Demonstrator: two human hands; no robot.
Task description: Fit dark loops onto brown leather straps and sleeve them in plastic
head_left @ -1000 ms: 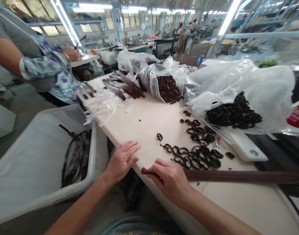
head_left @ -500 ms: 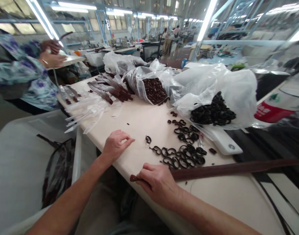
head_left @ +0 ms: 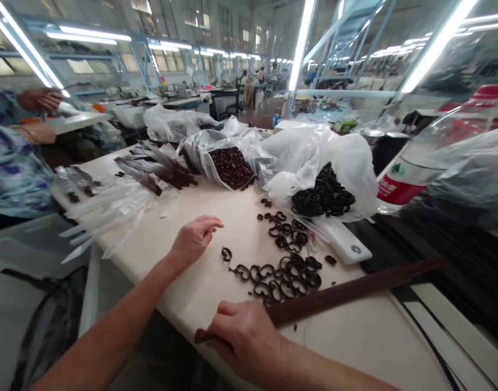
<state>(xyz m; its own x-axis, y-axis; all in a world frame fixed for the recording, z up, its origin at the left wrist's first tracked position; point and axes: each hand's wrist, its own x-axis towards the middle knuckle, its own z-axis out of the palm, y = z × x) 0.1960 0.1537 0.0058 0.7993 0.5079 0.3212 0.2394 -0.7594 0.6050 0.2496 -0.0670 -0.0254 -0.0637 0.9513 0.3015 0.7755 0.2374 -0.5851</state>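
Observation:
My right hand (head_left: 246, 339) is closed around a dark brown belt strap (head_left: 350, 290) near its rounded end, which pokes out past the fingers at the table's front edge. The strap's long part slants up to the right over the table. My left hand (head_left: 194, 239) hovers at or just above the tabletop with nothing visible in it, index finger stretched forward and thumb slightly apart. Just right of it lies a single black ring-shaped loop (head_left: 226, 254). Several more black loops (head_left: 287, 282) form a loose group between the strap and a white plastic bag.
On the table (head_left: 179, 293) stand a bag of small brown loops (head_left: 231, 167), a bag of black loops (head_left: 324, 193), bundled brown straps (head_left: 159, 168), a white device (head_left: 348, 244) and a plastic bottle (head_left: 411, 174). A plastic bin (head_left: 92, 293) adjoins the left edge. A co-worker's hands (head_left: 39, 117) work at far left.
The view has turned right, so the table things appear further left. The strap now slants more steeply, its far end raised, still in my right hand. My left thumb and index finger have parted slightly.

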